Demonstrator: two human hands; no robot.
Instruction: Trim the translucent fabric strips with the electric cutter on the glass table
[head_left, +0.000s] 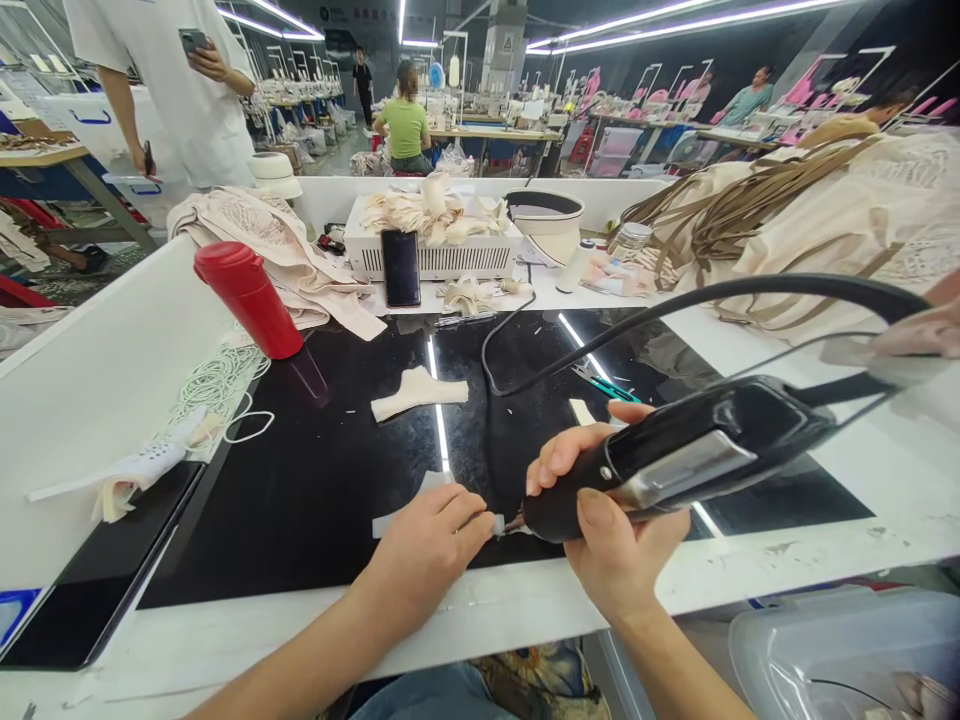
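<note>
My right hand (622, 540) is closed around a black corded handheld power tool (675, 450) with a silver panel and a narrow metal tip. The tip points left and meets the end of a pale fabric piece (384, 524) on the black board (315, 480). My left hand (431, 545) presses that piece down, fingers bent close together; most of the piece is hidden beneath it. Farther up the board lies a cream fabric piece (420, 392) of similar shape. Teal-handled snips (607, 384) rest behind the tool.
A red flask (247, 300) stands at the board's left edge, near pale green cord (217, 385). Behind are a phone (401, 268), a vented white box (435, 258) topped with scraps, and a round container (547, 225). The tool's black cable (705, 288) arches across the right side.
</note>
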